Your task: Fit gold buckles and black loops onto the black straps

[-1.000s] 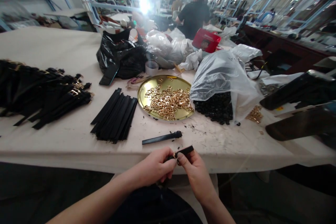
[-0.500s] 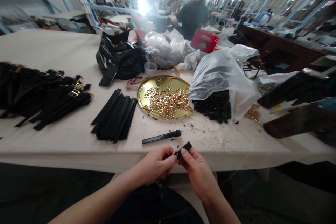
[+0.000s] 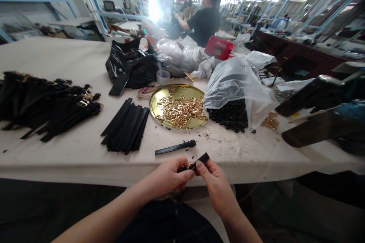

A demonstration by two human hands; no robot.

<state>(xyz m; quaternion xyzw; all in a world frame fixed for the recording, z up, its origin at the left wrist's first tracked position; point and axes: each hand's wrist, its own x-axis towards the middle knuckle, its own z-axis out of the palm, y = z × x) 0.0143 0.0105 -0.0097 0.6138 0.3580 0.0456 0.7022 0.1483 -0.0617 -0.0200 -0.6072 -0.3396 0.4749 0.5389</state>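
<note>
pinching the black strap (image 3: 204, 158), left fingers (image 3: 186, 175) and right fingers (image 3: 201, 167) tilt it steeper than earlier.

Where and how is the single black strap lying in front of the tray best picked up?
Probably mid-length on the lone black strap, pinched across its narrow width from above and the near side. That stretch looks plain and lies flat on the table, while the right end is bulkier. The left hand and right hand both grip another black strip, so one would need freeing.

Tape roll (image 3: 163, 79) beside black plastic bag (image 3: 142, 72)
</note>
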